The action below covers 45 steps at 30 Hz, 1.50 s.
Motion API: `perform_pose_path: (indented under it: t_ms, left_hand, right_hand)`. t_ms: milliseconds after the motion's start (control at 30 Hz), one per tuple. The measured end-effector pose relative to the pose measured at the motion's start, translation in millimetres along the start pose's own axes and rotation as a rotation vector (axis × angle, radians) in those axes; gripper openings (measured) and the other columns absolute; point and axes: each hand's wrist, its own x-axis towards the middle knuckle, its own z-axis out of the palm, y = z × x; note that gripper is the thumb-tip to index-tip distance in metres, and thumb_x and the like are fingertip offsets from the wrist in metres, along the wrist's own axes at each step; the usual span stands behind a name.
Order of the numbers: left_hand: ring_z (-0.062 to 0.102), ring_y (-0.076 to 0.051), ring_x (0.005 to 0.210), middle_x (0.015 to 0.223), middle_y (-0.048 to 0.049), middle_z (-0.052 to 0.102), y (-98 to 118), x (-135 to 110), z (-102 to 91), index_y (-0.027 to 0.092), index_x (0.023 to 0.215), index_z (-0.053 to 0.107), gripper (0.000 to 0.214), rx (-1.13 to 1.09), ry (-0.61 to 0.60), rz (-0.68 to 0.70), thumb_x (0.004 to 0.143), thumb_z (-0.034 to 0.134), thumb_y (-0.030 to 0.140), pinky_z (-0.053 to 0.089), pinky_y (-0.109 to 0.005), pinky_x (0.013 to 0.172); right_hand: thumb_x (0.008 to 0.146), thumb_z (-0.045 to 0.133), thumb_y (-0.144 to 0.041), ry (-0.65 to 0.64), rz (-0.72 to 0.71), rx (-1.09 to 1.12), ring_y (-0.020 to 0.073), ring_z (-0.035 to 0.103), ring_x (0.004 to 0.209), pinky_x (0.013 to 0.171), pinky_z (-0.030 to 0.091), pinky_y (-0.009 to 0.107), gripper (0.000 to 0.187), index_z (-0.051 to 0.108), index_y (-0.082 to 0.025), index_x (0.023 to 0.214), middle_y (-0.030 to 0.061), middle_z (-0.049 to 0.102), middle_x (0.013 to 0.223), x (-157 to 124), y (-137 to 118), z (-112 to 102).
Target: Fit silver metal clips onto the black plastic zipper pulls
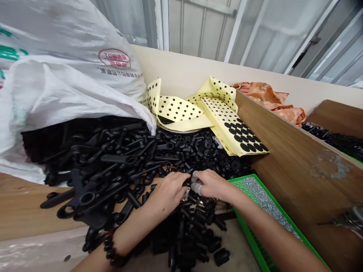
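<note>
"What are the hands doing right now?"

"The left hand (167,193) and the right hand (213,185) are meeting just above a heap of short black plastic pieces (195,226). Their fingers are curling inward, and the two hands are nearly touching."

"Are they gripping anything?"

"I can't tell. They aren't spread open, and a small shiny bit (186,194) is showing between them, but the fingers are hiding whatever might be inside. Two right fingers (196,188) are wearing grey covers."

"Where's the rest of the black stuff lying?"

"Long black handles with ring ends (113,159) are sprawling to the left, across a wooden table (25,204). Round black parts (208,160) are sitting in a heap just beyond the hands."

"And what's around them?"

"A white woven sack (62,79) is slumping against the handles on the left. Yellow sheets with black dots (227,124) are lying on the far side of the heap. A green tray (272,196) of tiny silver pieces is sitting just beside the right forearm, with a wooden divider (295,158) standing past it. A beaded bracelet (112,245) is circling the left wrist."
</note>
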Motion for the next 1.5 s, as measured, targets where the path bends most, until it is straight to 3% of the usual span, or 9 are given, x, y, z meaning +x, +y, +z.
perform_pose_path:
  t_ms: [200, 600, 767, 967, 1100, 1333, 1500]
  left_hand:
    - [0.059, -0.021, 0.078, 0.078, -0.0054, 0.065, 2, 23, 4.0, 0.017, 0.079, 0.063, 0.014, 0.024, -0.024, 0.034, 0.081, 0.05, 0.015, 0.043, -0.03, 0.071]
    - [0.062, -0.013, 0.064, 0.068, 0.0035, 0.066, 3, 38, 2.1, 0.019, 0.078, 0.061, 0.018, -0.063, -0.025, -0.038, 0.085, 0.045, 0.023, 0.043, -0.02, 0.059]
    - [0.06, -0.019, 0.085, 0.09, -0.0041, 0.066, 1, 50, 9.1, 0.018, 0.098, 0.059, 0.018, 0.032, -0.054, 0.005, 0.083, 0.049, 0.023, 0.045, -0.028, 0.075]
    - [0.057, -0.027, 0.086, 0.086, -0.0108, 0.061, 6, 67, 29.0, 0.015, 0.083, 0.06, 0.013, 0.19, -0.115, 0.09, 0.078, 0.05, 0.008, 0.045, -0.038, 0.075]
    - [0.057, -0.026, 0.086, 0.086, -0.0104, 0.061, 5, 71, 29.4, 0.015, 0.083, 0.061, 0.015, 0.212, -0.127, 0.124, 0.078, 0.05, 0.008, 0.046, -0.037, 0.075]
    - [0.058, -0.02, 0.094, 0.097, -0.0064, 0.064, -16, 72, 9.6, 0.016, 0.103, 0.059, 0.022, 0.125, -0.098, 0.116, 0.083, 0.052, 0.021, 0.044, -0.029, 0.083]
    - [0.06, -0.023, 0.093, 0.094, -0.0083, 0.065, -7, 85, 18.0, 0.016, 0.101, 0.06, 0.021, 0.096, -0.078, 0.084, 0.084, 0.048, 0.017, 0.044, -0.033, 0.082]
  right_hand:
    - [0.071, 0.046, -0.015, 0.091, -0.043, 0.175, 0.01, 0.039, 0.054, 0.049, 0.021, 0.022, 0.005, 0.047, -0.018, 0.066, -0.0036, 0.047, 0.058, -13, 12, -5]
    - [0.071, 0.039, -0.007, 0.172, -0.019, 0.418, 0.0096, 0.044, 0.062, 0.052, 0.027, 0.019, 0.013, 0.038, -0.019, 0.066, -0.0046, 0.046, 0.065, -35, 29, 8]
    - [0.066, 0.035, -0.003, 0.263, 0.065, 0.383, 0.0114, 0.042, 0.066, 0.057, 0.027, 0.022, 0.017, 0.033, -0.02, 0.067, -0.0032, 0.044, 0.07, -41, 32, -2]
    - [0.062, 0.035, 0.0, 0.258, 0.093, 0.337, 0.0122, 0.041, 0.066, 0.058, 0.027, 0.023, 0.021, 0.031, -0.02, 0.067, -0.0025, 0.045, 0.071, -44, 37, -3]
    - [0.063, 0.034, 0.0, 0.266, 0.113, 0.328, 0.0123, 0.041, 0.066, 0.057, 0.026, 0.023, 0.021, 0.031, -0.02, 0.067, -0.0023, 0.045, 0.072, -49, 36, -8]
    - [0.058, 0.034, 0.0, 0.246, 0.133, 0.283, 0.0125, 0.042, 0.067, 0.058, 0.027, 0.022, 0.024, 0.028, -0.021, 0.068, -0.0021, 0.044, 0.073, -50, 36, -10]
    - [0.055, 0.034, -0.001, 0.255, 0.139, 0.245, 0.0134, 0.042, 0.068, 0.059, 0.027, 0.023, 0.025, 0.027, -0.021, 0.068, -0.0014, 0.044, 0.074, -48, 37, -8]
